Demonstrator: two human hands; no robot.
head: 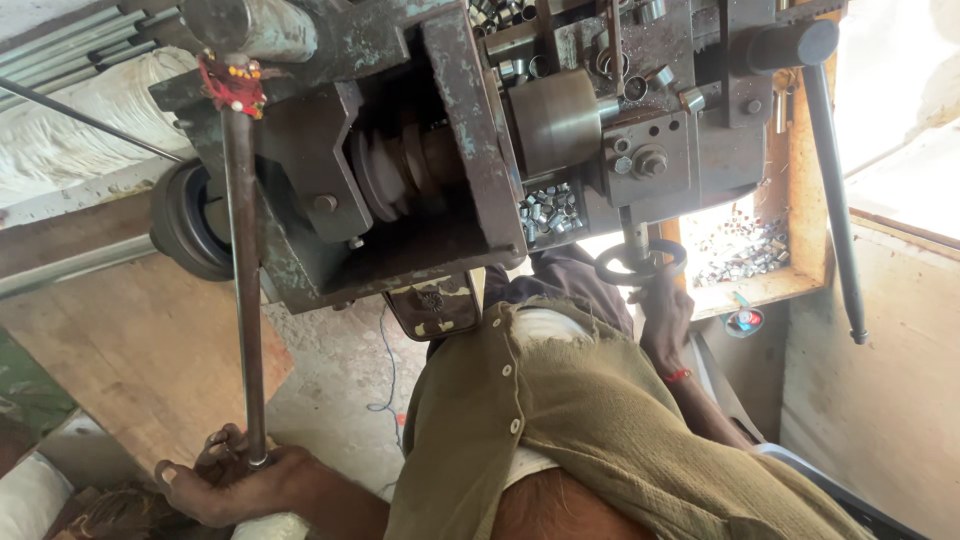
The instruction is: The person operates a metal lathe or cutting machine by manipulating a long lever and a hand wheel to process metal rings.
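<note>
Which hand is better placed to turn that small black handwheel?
Right. The right hand grips the handwheel from below, while the left hand is closed around the long lever, far off to the side.

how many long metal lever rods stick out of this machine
2. One long grey metal rod hangs from the machine's left side, with the left hand gripping its lower end. The other, a dark metal lever rod, hangs free on the right. The right hand holds a small black handwheel instead.
</note>
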